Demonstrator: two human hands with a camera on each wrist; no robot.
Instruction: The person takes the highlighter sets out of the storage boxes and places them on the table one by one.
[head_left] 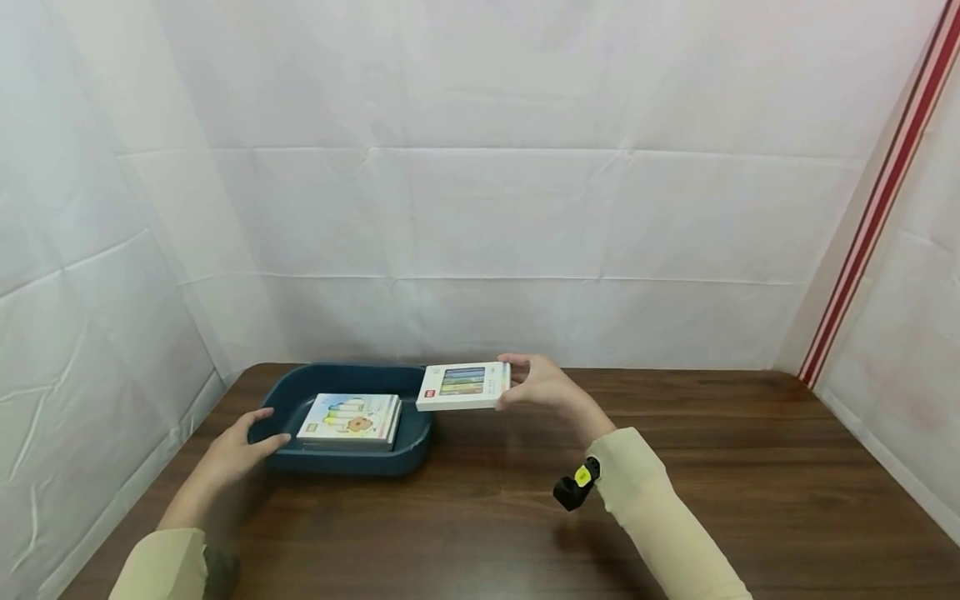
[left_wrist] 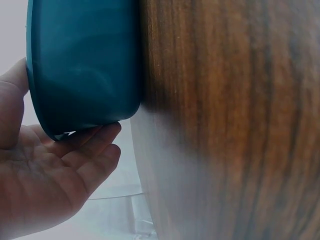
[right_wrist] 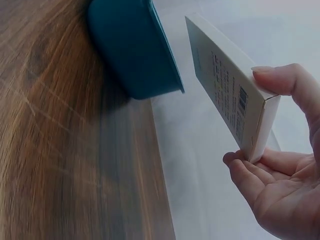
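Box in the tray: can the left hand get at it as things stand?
Probably yes. The left hand rests on the tray's near-left rim, holding nothing, and the box in the tray lies uncovered beside it. The right hand's box hangs over the far right rim, seemingly clear.

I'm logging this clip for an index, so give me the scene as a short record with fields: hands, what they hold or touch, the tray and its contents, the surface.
left hand: open, fingers straight against the tray's left end
right hand: pinches the box by one end
box: white, flat, coloured stripes on top, held in the air above the tray's right rim
tray: dark teal, on the table
in tray: flat pack with a colourful picture
table: dark wood
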